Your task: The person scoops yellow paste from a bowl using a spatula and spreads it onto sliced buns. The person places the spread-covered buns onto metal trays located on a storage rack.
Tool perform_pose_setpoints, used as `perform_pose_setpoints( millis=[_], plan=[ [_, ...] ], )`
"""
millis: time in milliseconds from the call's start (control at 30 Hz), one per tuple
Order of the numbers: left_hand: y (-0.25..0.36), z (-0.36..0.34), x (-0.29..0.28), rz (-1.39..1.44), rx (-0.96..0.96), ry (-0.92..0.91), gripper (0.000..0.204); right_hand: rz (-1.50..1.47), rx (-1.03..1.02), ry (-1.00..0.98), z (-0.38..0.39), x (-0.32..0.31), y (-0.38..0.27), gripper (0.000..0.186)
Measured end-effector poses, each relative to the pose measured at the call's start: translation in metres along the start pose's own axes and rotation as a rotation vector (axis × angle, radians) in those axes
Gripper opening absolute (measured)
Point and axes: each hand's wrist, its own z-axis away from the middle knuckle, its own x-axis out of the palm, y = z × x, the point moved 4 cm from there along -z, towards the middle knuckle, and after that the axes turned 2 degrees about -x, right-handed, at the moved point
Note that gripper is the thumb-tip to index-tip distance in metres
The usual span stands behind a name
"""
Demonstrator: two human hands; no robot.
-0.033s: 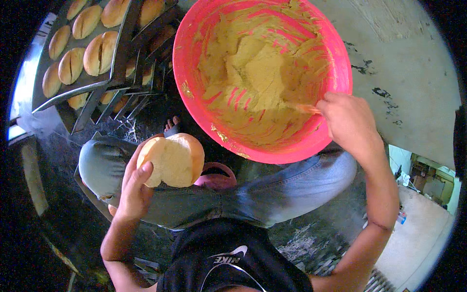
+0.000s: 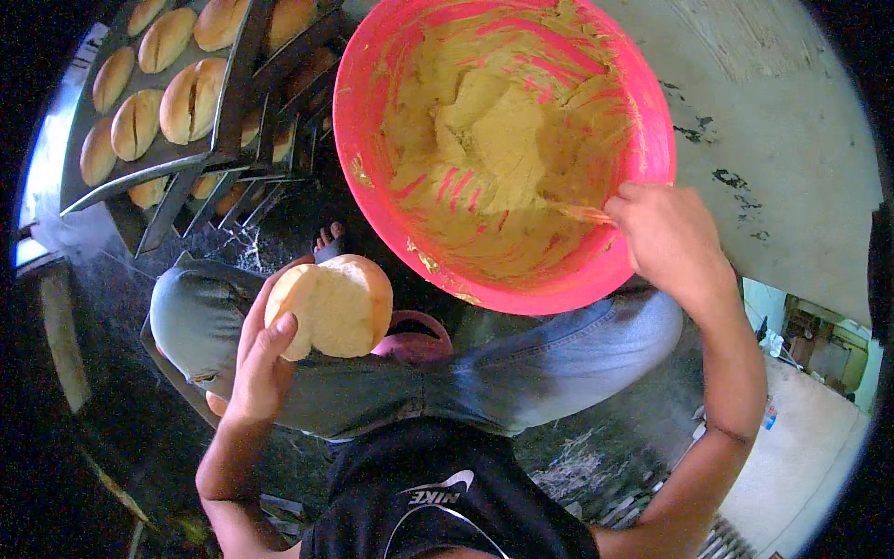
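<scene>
A bread roll (image 2: 337, 306), split and spread apart, is gripped by my left hand (image 2: 264, 361) above my lap. Its pale cut face is turned up toward me, and my thumb presses on the near left edge. At the right rim of a large pink basin (image 2: 350, 177), my right hand (image 2: 669, 233) is closed around a thin spatula (image 2: 585, 213) smeared with filling. The spatula's far end lies in the thick yellow-brown filling (image 2: 498, 130), so its tip is hidden. Filling streaks the basin's inner wall.
At the upper left, a rack holds dark trays (image 2: 140, 175) of slit oval rolls (image 2: 191, 101), with further trays beneath. A pink object (image 2: 412, 343) with a dark opening is below the basin, between my legs. The grey worktop (image 2: 778, 140) extends to the right of the basin.
My left hand and the roll have shifted very slightly to the right. The spatula has tipped a little lower in the filling; my right hand has barely moved.
</scene>
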Motion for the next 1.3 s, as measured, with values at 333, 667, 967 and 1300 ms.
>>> perform_pose_setpoints(
  millis=[333, 667, 967, 1300],
  plan=[
    [-0.018, 0.002, 0.000, 0.142, 0.090, 0.009, 0.077, -0.446, -0.215, 0.012, 0.009, 0.005, -0.017, 0.016],
    [-0.008, 0.020, 0.007, 0.423, 0.180, 0.017, 0.072, -1.370, 0.070, 0.257, 0.032, -0.014, -0.069, 0.013],
    [0.013, 0.036, 0.043, 0.595, 0.266, -0.042, 0.069, -0.655, -0.259, 0.899, 0.033, -0.029, -0.160, 0.046],
    [0.029, 0.058, 0.019, 0.741, 0.369, 0.078, 0.063, -0.216, -0.330, 0.687, 0.059, -0.049, -0.154, 0.055]
  ],
)
